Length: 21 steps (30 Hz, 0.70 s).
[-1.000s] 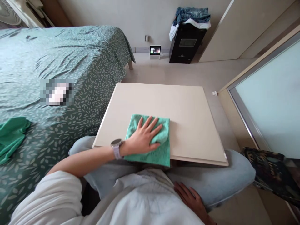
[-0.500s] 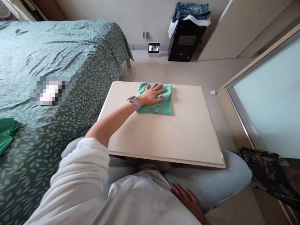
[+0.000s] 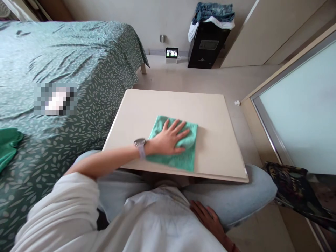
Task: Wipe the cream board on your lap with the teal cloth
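Right now the left hand (image 3: pixel 168 140) lies flat w/ fingers (image 3: pixel 181 126) spread on the green cloth (image 3: pixel 183 154), near-centre of the tabletop (image 3: pixel 215 140); cloth looks soft, light, prob. bunches, so pinch an edge; right hand (image 3: pixel 207 218) rests open on the lap.

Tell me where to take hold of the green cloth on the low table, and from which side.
Probably the green cloth is best pinched at its near right corner, from the person's side of the table. It lies flat and folded, the left hand presses its middle, and that corner sits bare beside the table's near edge. The right hand rests on the lap.
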Tool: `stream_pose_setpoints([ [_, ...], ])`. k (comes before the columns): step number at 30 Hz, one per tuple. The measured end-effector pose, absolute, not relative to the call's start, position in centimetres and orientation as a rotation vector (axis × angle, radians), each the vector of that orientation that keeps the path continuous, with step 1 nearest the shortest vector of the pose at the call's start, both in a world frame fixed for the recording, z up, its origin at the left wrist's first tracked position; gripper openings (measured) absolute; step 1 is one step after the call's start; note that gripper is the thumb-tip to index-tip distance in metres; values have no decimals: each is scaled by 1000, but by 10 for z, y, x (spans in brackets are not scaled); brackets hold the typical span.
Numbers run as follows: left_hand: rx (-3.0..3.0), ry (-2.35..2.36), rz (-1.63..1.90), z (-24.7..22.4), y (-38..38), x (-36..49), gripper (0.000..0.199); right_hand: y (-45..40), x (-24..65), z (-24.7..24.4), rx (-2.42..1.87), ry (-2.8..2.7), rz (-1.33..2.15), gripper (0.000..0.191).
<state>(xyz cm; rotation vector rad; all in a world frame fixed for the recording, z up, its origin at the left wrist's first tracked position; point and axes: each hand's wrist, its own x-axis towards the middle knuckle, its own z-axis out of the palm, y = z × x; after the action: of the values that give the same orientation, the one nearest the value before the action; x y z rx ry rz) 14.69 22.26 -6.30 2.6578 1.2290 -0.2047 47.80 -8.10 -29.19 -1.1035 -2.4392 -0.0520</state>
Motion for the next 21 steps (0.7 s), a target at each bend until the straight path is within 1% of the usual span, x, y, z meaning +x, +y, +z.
stream_pose_setpoints([
  [2, 2625, 1170, -136, -68, 166, 140, 99, -82, 479, -293, -1039, -2574, -168, 59],
  [4, 2613, 1122, -104, -72, 132, 135, 102, -84, 479, -295, -1057, -2583, -193, 58],
  [7, 2610, 1110, -127, -72, 135, 135, 99, -87, 477, -299, -1122, -2531, -194, 58],
  [10, 2641, 1143, -170, -67, 192, 145, 90, -88, 477, -302, -1139, -2519, -200, 60],
  [13, 2691, 1202, -188, -60, 276, 160, 83, -87, 479, -302, -1091, -2540, -200, 63],
  [15, 2687, 1263, -133, -58, 333, 168, 78, -86, 478, -299, -1105, -2533, -171, 65],
  [17, 2649, 1341, -122, -56, 383, 173, 77, -86, 476, -295, -1138, -2529, -168, 65],
  [19, 2605, 1392, -103, -56, 419, 177, 78, -85, 473, -290, -1139, -2538, -210, 66],
  [21, 2578, 1426, -61, -57, 438, 181, 77, -84, 470, -285, -1155, -2527, -238, 67],
])
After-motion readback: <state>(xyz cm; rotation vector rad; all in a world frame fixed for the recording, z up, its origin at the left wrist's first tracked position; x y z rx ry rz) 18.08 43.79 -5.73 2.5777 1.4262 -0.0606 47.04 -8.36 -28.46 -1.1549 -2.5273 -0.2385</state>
